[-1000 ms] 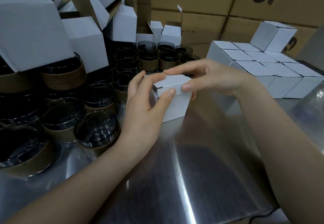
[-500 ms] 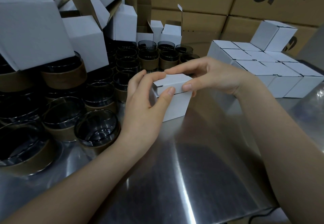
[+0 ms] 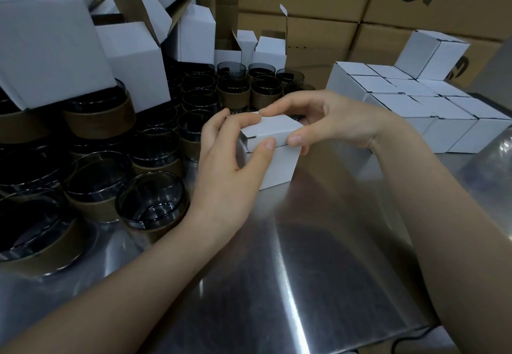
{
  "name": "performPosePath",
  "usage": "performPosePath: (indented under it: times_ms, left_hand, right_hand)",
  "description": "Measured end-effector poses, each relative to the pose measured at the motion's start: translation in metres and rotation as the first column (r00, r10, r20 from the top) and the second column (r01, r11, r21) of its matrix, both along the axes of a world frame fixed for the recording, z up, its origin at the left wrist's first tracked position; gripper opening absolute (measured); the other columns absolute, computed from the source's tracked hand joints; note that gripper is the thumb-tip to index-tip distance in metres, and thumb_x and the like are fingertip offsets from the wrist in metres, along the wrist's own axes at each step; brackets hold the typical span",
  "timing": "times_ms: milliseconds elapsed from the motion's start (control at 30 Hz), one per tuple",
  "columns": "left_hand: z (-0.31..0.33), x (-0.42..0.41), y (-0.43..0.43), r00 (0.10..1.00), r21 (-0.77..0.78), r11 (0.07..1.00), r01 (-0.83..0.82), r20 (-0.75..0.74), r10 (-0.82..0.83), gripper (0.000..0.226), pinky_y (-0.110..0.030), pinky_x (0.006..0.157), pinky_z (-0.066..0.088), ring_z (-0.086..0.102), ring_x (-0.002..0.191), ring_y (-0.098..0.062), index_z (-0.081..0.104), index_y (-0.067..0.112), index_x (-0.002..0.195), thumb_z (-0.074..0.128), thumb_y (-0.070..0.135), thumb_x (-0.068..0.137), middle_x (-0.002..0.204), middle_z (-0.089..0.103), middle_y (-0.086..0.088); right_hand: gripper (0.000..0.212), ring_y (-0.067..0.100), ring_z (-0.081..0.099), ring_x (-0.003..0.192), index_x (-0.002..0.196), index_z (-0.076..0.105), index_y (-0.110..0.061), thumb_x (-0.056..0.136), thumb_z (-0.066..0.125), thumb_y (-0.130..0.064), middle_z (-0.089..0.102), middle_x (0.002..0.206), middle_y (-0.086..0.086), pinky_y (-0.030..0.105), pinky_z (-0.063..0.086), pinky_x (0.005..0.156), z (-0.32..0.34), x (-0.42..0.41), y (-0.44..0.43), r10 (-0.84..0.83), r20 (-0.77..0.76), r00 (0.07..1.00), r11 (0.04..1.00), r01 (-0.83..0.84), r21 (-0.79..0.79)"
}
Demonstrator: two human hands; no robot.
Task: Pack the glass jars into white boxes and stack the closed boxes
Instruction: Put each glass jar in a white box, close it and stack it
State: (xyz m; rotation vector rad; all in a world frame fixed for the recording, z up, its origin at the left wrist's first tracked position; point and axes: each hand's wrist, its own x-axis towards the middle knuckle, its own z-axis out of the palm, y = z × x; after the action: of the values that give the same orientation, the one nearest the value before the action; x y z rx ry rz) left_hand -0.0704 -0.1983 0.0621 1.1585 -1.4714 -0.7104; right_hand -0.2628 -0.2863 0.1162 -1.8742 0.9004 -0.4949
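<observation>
A small white box (image 3: pixel 279 165) stands on the steel table (image 3: pixel 304 256) at centre. Its lid lies nearly flat, with a thin gap on the left side. My left hand (image 3: pixel 230 165) grips the box's left side, thumb on the lid's front edge and fingers curled over the top. My right hand (image 3: pixel 329 121) pinches the lid from the right, thumb at the front edge, index finger across the back. Several dark glass jars (image 3: pixel 152 209) with brown bands crowd the table's left. Closed white boxes (image 3: pixel 432 110) sit in rows at the right, one more box (image 3: pixel 432 54) stacked on top.
Open empty white boxes (image 3: pixel 133 60) are piled over the jars at the upper left. Brown shipping cartons (image 3: pixel 318 2) form a wall at the back. A dark cable (image 3: pixel 410 340) shows at the table's near right edge.
The lid has been pressed lower onto the box. Both hands stay on it, with fingers shifted slightly along the lid edges.
</observation>
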Motion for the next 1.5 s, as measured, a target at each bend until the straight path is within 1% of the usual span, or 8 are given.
performPosePath:
  times_ms: [100,200,433,567,867,1167,1300,1500]
  left_hand:
    - [0.0004,0.0003,0.0002,1.000,-0.002,1.000,0.005,-0.002,-0.005,0.020,0.000,0.097,0.026,0.029,0.128,0.008,0.057,0.034,0.113,0.059,0.026,0.095,0.143,0.034,0.005]
    - [-0.0001,0.0009,-0.0010,1.000,0.003,1.000,0.013,-0.018,-0.013,0.016,0.007,0.089,0.021,0.029,0.125,0.015,0.058,0.032,0.113,0.054,0.029,0.098,0.142,0.036,0.006]
    - [-0.0029,0.0008,-0.0031,1.000,-0.019,1.000,0.012,0.000,-0.012,0.017,0.005,0.090,0.023,0.033,0.121,0.013,0.056,0.032,0.113,0.052,0.030,0.097,0.140,0.038,0.004]
    - [-0.0020,0.0001,-0.0032,1.000,-0.013,1.000,0.023,-0.004,-0.023,0.027,0.008,0.083,0.021,0.029,0.109,0.030,0.055,0.035,0.111,0.047,0.039,0.086,0.140,0.036,0.007]
    - [-0.0034,0.0012,-0.0043,0.999,0.017,0.999,0.042,-0.003,-0.042,0.021,0.008,0.087,0.020,0.025,0.127,0.010,0.054,0.032,0.110,0.053,0.028,0.090,0.143,0.030,0.007]
    - [-0.0004,-0.0017,-0.0066,0.995,0.056,0.997,0.060,-0.078,-0.056,0.035,0.009,0.081,0.022,0.026,0.115,0.024,0.056,0.032,0.109,0.048,0.032,0.075,0.135,0.031,0.012]
    - [0.0008,-0.0038,-0.0079,0.990,0.087,0.994,0.066,-0.131,-0.054,0.038,0.000,0.087,0.029,0.032,0.117,0.013,0.057,0.035,0.109,0.048,0.031,0.072,0.130,0.033,0.016]
    - [0.0016,-0.0043,-0.0089,0.987,0.091,0.994,0.065,-0.152,-0.051,0.037,-0.009,0.082,0.032,0.037,0.093,0.024,0.057,0.039,0.105,0.048,0.030,0.071,0.117,0.034,0.027]
  right_hand:
    - [0.047,0.024,0.066,0.101,0.118,0.067,-0.035,0.072,0.078,-0.035,0.062,0.121,-0.003,0.030,0.056,0.069,0.0000,-0.0003,0.0001,0.006,-0.013,1.000,1.000,-0.005,0.012]
    - [0.047,0.033,0.065,0.101,0.119,0.066,-0.035,0.073,0.074,-0.040,0.060,0.126,0.002,0.034,0.056,0.072,0.0005,-0.0007,0.0004,0.009,-0.024,1.000,1.000,-0.009,0.024]
    - [0.026,0.030,0.062,0.088,0.113,0.067,-0.031,0.087,0.064,-0.033,0.066,0.106,0.001,0.032,0.057,0.068,-0.0005,0.0013,0.0012,-0.022,0.015,1.000,0.998,0.021,0.060]
    - [0.030,0.026,0.064,0.087,0.114,0.065,-0.030,0.084,0.065,-0.029,0.065,0.108,-0.001,0.032,0.057,0.068,-0.0004,0.0024,0.0015,-0.009,0.008,1.000,0.998,0.008,0.068]
    - [0.038,0.027,0.064,0.094,0.115,0.061,-0.032,0.079,0.071,-0.025,0.062,0.113,-0.003,0.035,0.058,0.071,-0.0027,0.0047,0.0013,0.018,0.006,1.000,0.996,-0.018,0.090]
    - [0.045,0.024,0.066,0.094,0.115,0.061,-0.034,0.073,0.074,-0.033,0.062,0.113,-0.005,0.036,0.058,0.073,-0.0015,0.0057,0.0012,0.030,-0.012,0.999,0.996,-0.029,0.087]
    - [0.045,0.021,0.066,0.092,0.114,0.061,-0.036,0.071,0.074,-0.035,0.062,0.111,-0.006,0.036,0.058,0.072,-0.0012,0.0064,0.0009,0.034,-0.023,0.999,0.996,-0.032,0.089]
    - [0.044,0.017,0.066,0.095,0.113,0.060,-0.038,0.071,0.073,-0.037,0.059,0.116,-0.002,0.039,0.057,0.075,-0.0008,0.0088,0.0035,0.009,-0.066,0.998,0.999,-0.006,0.050]
